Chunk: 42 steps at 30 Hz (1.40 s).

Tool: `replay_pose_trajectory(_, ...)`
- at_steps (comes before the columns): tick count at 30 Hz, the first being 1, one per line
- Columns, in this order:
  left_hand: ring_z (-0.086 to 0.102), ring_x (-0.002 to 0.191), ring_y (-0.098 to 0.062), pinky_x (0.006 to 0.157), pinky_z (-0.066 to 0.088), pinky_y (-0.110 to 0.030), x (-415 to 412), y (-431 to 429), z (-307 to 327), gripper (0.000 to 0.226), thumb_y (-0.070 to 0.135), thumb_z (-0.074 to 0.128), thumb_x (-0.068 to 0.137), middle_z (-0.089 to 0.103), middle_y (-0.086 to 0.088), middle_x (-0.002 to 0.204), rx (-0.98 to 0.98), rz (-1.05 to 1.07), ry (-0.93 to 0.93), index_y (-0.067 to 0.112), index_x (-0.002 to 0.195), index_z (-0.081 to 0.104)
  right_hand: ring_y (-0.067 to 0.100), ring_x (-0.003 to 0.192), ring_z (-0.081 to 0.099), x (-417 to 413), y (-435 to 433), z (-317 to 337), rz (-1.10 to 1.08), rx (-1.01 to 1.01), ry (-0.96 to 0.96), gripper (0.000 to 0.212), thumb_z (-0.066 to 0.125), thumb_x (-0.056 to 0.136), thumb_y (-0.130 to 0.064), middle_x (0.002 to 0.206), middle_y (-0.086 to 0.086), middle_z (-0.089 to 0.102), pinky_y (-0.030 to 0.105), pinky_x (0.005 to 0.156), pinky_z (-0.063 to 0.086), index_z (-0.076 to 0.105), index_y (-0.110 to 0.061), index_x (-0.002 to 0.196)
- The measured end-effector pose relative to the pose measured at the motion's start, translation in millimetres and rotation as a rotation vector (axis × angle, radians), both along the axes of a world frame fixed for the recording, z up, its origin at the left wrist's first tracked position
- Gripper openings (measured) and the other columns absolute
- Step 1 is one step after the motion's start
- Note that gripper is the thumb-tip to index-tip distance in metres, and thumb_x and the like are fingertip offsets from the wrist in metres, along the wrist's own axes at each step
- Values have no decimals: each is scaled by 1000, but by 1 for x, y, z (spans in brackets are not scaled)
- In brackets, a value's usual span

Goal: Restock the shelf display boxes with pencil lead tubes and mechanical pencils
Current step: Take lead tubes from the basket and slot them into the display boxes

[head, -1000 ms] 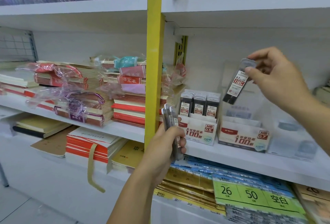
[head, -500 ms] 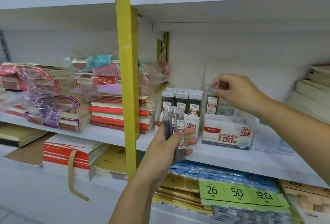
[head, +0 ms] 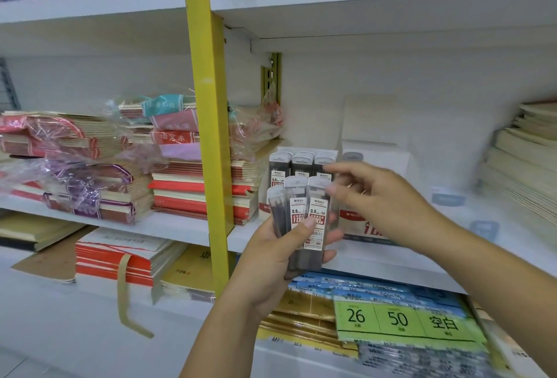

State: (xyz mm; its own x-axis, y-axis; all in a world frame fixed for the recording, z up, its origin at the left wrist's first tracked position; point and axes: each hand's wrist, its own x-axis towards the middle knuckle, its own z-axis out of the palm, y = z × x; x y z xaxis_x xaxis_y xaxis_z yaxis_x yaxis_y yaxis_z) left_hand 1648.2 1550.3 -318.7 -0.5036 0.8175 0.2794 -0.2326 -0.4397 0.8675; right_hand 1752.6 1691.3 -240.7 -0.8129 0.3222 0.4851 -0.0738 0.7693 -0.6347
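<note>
Right hand [head: 380, 196] back from display box [head: 358, 232] to lead tubes [head: 302, 212] in left hand [head: 272, 260]

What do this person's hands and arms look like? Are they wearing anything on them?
Nothing worn shows. The left hand and right hand have no gloves, and the left forearm and right forearm show no sleeve, watch or bracelet. The right hand is blurred, so a ring cannot be ruled out.
</note>
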Motion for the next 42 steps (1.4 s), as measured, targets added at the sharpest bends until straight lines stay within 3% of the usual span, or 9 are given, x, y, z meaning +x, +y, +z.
replay_pose_trajectory(4, 69, 114, -33, 83, 61, -38, 3, 2, -3, 38, 33, 76, 83, 71, -13, 124, -9, -31, -5, 26, 119, 69, 12, 81, 70, 1, -6, -8, 73, -190, -5, 23, 67, 88, -22, 84, -1, 74, 27, 84, 53, 64, -34, 107)
replay_pose_trajectory(10, 76, 90, -17, 66, 59, -26, -5, -4, -5, 38, 45, 62, 89, 77, -3, 111, -95, 198, 58, 26, 122, 64, 8, 70, 68, 2, 8, 13, -25, -221, 280, 8, 62, 92, -20, 86, -8, 74, 18, 58, 50, 59, -25, 98)
replay_pose_trajectory(14, 56, 54, -6, 48, 45, -19, -16, -13, -9, 23, 43, 60, 95, 78, 0, 88, -160, 428, 56, 27, 108, 69, 3, 80, 69, -12, 7, 34, -10, 7, 330, 15, 62, 93, -20, 89, -9, 72, 21, 64, 56, 53, -32, 93)
replay_pose_trajectory(18, 51, 51, -7, 45, 42, -18, -24, -25, -9, 24, 44, 60, 95, 77, -1, 85, -145, 485, 24, 25, 107, 69, 7, 79, 64, -42, 1, 36, -140, 398, 122, 11, 60, 93, -26, 88, -9, 67, 36, 68, 57, 51, -30, 100)
replay_pose_trajectory(22, 51, 50, -6, 44, 42, -17, -28, -32, -9, 26, 44, 59, 95, 78, -1, 88, -151, 464, 41, 24, 108, 70, 9, 78, 62, -66, 4, 35, -182, 436, -39, 24, 63, 91, -29, 87, -8, 67, 38, 69, 55, 44, -29, 105)
replay_pose_trajectory(27, 53, 50, -5, 44, 40, -14, -29, -38, -7, 27, 46, 59, 94, 79, 1, 88, -160, 446, 60, 26, 110, 69, 10, 96, 42, -80, 14, 26, -293, 623, 11, 19, 72, 82, -36, 92, -10, 52, 30, 69, 34, 57, -32, 93)
replay_pose_trajectory(33, 61, 56, -4, 47, 46, -15, -27, -41, -2, 34, 45, 62, 92, 79, -2, 96, -134, 405, 29, 24, 118, 65, 13, 104, 35, -73, 13, 26, -411, 733, 30, 27, 62, 91, -35, 101, -6, 49, 28, 81, 32, 67, -26, 116)
replay_pose_trajectory(38, 73, 75, -11, 57, 54, -19, -19, -42, 2, 43, 50, 69, 81, 79, -2, 101, -113, 340, 70, 27, 117, 67, -7, 93, 52, -51, -27, 13, -63, 322, 79, 25, 54, 92, -40, 93, -26, 61, 18, 78, 41, 67, -36, 113)
replay_pose_trajectory(42, 73, 78, -13, 60, 55, -22, -15, -42, 2, 38, 51, 74, 77, 78, -5, 101, -102, 281, 97, 31, 110, 70, -6, 80, 65, -46, -45, 3, 161, -24, -42, 18, 64, 90, -34, 88, -17, 73, 6, 66, 47, 64, -42, 105)
